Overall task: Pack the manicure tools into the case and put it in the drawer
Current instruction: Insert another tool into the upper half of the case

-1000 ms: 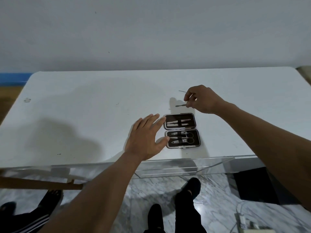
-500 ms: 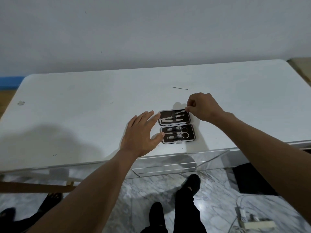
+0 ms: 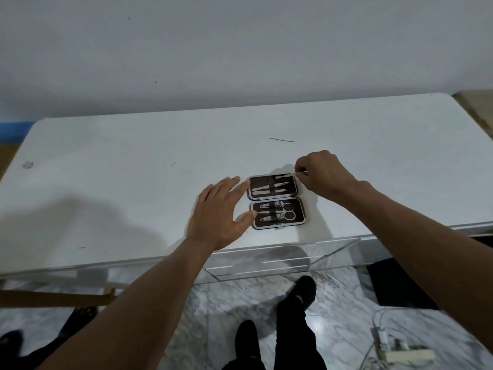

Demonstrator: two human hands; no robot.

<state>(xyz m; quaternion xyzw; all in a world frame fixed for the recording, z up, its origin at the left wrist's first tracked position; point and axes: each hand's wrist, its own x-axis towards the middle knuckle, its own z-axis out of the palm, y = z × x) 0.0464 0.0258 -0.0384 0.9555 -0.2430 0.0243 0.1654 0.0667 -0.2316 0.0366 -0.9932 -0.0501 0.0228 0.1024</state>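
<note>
**Between two hands, one open case**

Between the hands lies one case [image 3: 277, 201], open flat on the white bench [image 3: 133, 161]: two dark brown halves with silver rims. Its far half holds two pale tools under a strap; its near half holds scissors and two clippers. Left hand [image 3: 217, 214] rests flat, fingers spread, touching the case's left edge. Right hand [image 3: 321, 174] pinches one thin metal tool [image 3: 289, 175] over the far half. Beyond the right hand lies one thin stick [image 3: 282, 140].
</note>
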